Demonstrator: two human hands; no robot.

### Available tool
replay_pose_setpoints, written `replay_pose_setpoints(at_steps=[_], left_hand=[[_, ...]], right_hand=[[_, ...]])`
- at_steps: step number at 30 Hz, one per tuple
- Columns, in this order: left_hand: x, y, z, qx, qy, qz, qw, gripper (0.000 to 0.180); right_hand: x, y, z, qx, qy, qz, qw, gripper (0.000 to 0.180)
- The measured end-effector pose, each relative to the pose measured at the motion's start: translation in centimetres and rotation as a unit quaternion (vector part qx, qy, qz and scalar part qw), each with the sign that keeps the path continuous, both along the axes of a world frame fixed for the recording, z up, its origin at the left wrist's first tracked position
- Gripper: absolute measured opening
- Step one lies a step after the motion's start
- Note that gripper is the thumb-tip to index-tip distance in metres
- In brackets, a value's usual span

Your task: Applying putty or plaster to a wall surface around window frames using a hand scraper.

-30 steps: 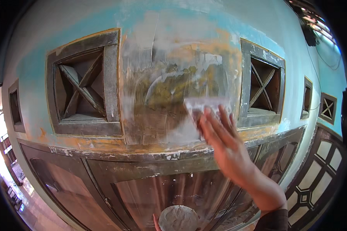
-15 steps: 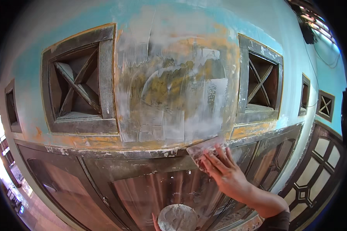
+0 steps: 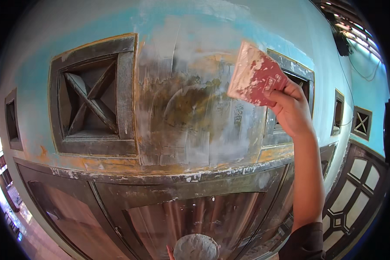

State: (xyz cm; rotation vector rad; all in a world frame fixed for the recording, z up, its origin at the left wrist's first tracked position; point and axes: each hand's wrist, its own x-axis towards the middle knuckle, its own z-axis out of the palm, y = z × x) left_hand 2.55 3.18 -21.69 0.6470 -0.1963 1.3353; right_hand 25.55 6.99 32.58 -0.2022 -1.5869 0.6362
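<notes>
red scraper [image 3: 256, 74] held up in right hand [image 3: 291, 110]

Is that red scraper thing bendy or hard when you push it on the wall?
The red scraper looks thin and flat, so it is probably slightly bendy. The right hand holds it by one end, so it is likely light. Whitish putty smeared on it may make it slippery.

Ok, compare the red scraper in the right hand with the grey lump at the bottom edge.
The red scraper is flat, smeared with white, raised against the wall by the right hand. The grey lump is rounded, low at the frame's edge, with a left hand fingertip beside it. Both carry pale paste.
</notes>
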Motion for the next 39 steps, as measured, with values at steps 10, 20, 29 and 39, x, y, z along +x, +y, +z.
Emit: replay_pose_setpoints(at_steps=[10, 20, 29, 39], left_hand=[[0.4, 2.7, 0.4, -0.009, -0.016, -0.034, 0.999, 0.082], [1.3, 5.9, 1.1, -0.027, -0.02, -0.078, 0.996, 0.083], [3.1, 4.7, 0.8, -0.061, -0.023, -0.124, 0.99, 0.083], [3.8, 1.7, 2.9, -0.068, -0.036, -0.139, 0.987, 0.084]], right_hand=[[-1.5, 4.7, -0.2, 0.395, -0.183, -0.568, 0.698, 0.059], [-4.3, 6.2, -2.4, 0.33, -0.264, -0.609, 0.671, 0.07], [-4.0, 3.4, -7.7, 0.259, -0.353, -0.547, 0.714, 0.065], [0.2, -3.8, -4.2, 0.199, -0.228, -0.499, 0.812, 0.046]])
